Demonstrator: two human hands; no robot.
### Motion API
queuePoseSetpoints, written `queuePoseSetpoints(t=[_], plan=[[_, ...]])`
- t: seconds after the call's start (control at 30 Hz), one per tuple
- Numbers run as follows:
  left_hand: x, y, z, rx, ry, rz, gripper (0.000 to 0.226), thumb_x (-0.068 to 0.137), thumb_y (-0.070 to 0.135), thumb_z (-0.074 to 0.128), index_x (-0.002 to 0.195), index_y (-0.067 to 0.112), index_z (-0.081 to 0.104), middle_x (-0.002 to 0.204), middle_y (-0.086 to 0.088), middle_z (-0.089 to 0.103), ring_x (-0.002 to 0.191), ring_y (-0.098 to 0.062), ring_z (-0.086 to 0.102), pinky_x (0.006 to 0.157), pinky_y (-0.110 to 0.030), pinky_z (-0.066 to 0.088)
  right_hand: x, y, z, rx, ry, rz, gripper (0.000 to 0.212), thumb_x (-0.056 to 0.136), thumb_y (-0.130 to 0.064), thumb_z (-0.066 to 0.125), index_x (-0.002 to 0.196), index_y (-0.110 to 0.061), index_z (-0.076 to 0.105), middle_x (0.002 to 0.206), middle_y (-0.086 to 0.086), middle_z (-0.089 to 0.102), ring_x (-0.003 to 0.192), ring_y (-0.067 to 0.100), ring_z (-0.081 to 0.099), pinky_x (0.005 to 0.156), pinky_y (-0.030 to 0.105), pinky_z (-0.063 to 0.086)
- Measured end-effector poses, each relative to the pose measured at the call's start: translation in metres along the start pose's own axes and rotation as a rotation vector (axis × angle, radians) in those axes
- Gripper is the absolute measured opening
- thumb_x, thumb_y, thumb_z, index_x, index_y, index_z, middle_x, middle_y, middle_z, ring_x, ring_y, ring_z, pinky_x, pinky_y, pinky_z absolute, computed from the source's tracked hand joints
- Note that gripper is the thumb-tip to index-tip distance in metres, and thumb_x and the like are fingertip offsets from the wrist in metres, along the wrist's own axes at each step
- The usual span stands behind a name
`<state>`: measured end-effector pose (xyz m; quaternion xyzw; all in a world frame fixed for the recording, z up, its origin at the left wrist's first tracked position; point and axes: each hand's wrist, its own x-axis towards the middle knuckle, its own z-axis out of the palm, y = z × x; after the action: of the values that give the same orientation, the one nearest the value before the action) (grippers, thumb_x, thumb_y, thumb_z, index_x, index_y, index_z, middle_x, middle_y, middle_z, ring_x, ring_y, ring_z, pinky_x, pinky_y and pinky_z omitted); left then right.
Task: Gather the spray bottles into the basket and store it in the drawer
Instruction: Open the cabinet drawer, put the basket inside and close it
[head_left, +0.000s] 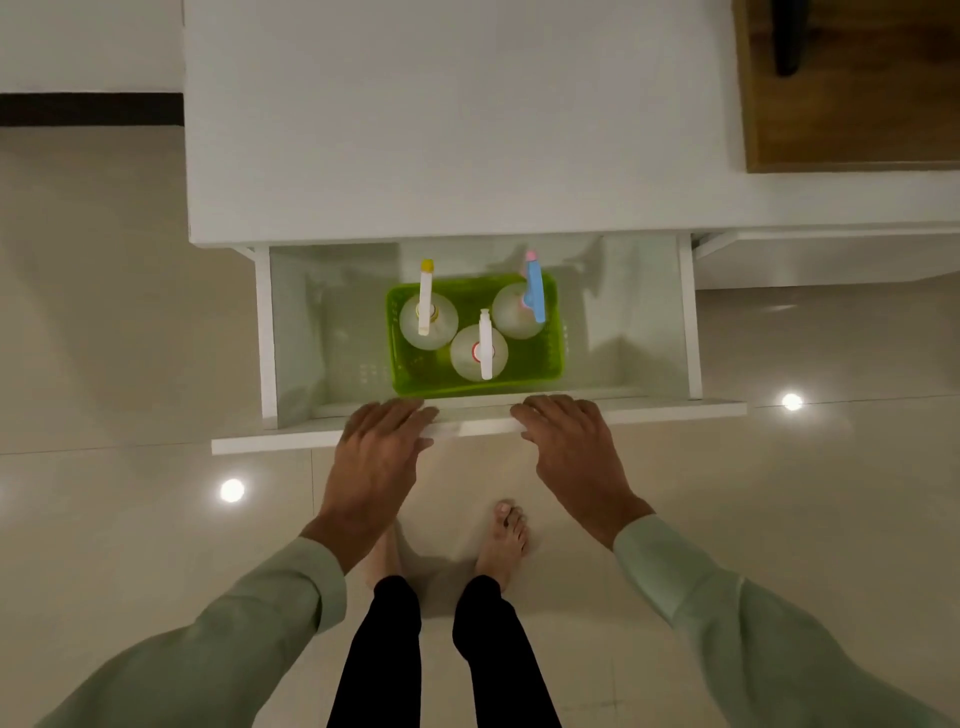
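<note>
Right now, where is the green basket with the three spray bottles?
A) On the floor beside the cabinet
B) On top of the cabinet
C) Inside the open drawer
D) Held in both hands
C: the green basket sits inside the open drawer, while the left hand and right hand rest on the drawer's front edge.

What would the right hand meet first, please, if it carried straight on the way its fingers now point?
Probably the green basket, though it sits lower; the right hand lies on the drawer front.

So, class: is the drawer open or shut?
Open: the drawer is pulled out, showing the green basket inside.
</note>
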<state>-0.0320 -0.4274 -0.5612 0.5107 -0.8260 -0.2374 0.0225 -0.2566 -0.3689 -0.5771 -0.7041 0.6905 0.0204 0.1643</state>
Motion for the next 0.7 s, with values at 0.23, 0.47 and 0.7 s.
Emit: queuePoseSetpoints(t=[0.23,0.47,0.7], plan=[[0.055,-0.005,-0.018,0.188,0.114,0.003,0.099,0.077,0.026,0.078,0.156,0.017,0.018,0.165,-0.015,0.007,0.153,-0.034,0.002,0.122,-0.058,0.012,0.056,0.008,-0.018,-0.045,0.132,0.023,0.097,0.083,0.002,0.071,0.16,-0.019,0.016,0.168,0.02,0.01,0.154,0.037,0.016,0.121,0.056,0.026],[0.116,-0.014,-0.035,0.238,0.136,0.054,0.101,0.083,0.021,0.073,0.157,0.017,0.003,0.166,-0.013,-0.002,0.153,-0.032,-0.004,0.123,-0.055,0.009,0.113,0.025,-0.035,-0.101,0.241,-0.04,0.1,0.087,-0.001,0.069,0.162,-0.021,0.006,0.169,0.018,0.001,0.157,0.036,0.001,0.125,0.058,0.015],[0.162,-0.026,-0.048,0.22,0.186,0.045,0.067,0.086,0.017,0.07,0.145,0.019,0.039,0.155,-0.012,0.035,0.144,-0.033,0.029,0.117,-0.049,0.027,0.164,0.041,-0.046,-0.186,0.237,-0.047,0.076,0.096,-0.015,0.063,0.159,-0.02,0.021,0.166,0.017,0.021,0.153,0.037,0.021,0.121,0.057,0.022]])
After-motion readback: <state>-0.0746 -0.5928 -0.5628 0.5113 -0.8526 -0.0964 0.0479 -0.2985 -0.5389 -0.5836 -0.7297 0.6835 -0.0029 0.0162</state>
